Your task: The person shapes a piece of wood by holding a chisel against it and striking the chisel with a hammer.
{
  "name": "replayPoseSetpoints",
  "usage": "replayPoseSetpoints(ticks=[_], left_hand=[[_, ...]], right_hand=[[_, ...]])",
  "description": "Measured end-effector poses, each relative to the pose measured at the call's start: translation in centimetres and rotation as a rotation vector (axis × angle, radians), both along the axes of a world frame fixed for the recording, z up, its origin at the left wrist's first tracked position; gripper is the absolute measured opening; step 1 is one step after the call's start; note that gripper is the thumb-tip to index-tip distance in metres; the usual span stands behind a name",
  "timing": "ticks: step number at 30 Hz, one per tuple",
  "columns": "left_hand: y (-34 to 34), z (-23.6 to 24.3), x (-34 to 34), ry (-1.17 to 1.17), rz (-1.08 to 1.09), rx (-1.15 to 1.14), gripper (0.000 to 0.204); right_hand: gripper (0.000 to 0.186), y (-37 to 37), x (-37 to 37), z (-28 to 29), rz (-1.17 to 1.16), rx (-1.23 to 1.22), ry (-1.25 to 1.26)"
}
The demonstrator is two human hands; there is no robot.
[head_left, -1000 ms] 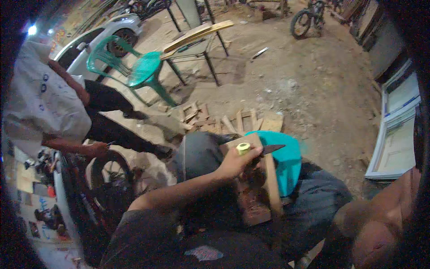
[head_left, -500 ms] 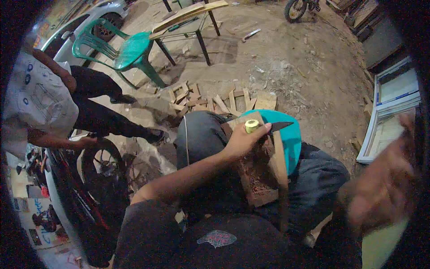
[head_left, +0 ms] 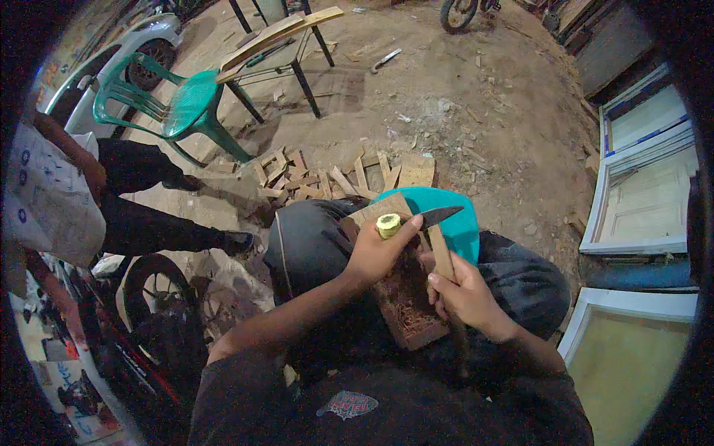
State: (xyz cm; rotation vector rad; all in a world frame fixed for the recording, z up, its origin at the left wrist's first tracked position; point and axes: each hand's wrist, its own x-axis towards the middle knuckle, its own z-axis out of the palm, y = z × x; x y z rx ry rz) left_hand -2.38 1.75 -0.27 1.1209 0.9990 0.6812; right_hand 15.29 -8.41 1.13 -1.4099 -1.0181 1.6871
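My left hand (head_left: 370, 251) is closed around a knife (head_left: 442, 216), its dark pointed blade directed right. A round yellow end, apparently the handle's, sticks up out of the fist. My right hand (head_left: 468, 295) grips a narrow wooden strip (head_left: 440, 251), thumb on top and fingers curled beneath. The strip's upper end lies close to the blade; I cannot tell whether they touch. Across my lap rests a wooden board (head_left: 407, 327), with reddish shavings (head_left: 419, 321) on its near part. Behind it shows a turquoise rounded surface (head_left: 457, 227) between my legs.
Scrap wood (head_left: 327, 178) lies in a pile beyond my knees. A green plastic chair (head_left: 195, 108) and a table frame bearing planks (head_left: 279, 33) stand farther off. At left are another person (head_left: 134, 201) and a motorcycle (head_left: 160, 297); at right, white-framed panels (head_left: 639, 197).
My right hand has come in from the far right, where it was raised and blurred, and has taken hold of the wooden strip. My left hand still holds the knife. The view has shifted slightly.
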Motion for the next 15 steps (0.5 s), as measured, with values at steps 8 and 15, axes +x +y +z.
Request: replayPoseSetpoints(ticks=[8, 15], left_hand=[[-0.6, -0.5, 0.6, -0.079, -0.083, 0.288, 0.028], [-2.0, -1.8, 0.9, 0.049, -0.348, 0.51, 0.036]], right_hand=[[0.032, 0.4, 4.6, 7.0, -0.209, 0.189, -0.205], [0.023, -1.1, 3.9, 10.1, 0.07, 0.373, -0.612]])
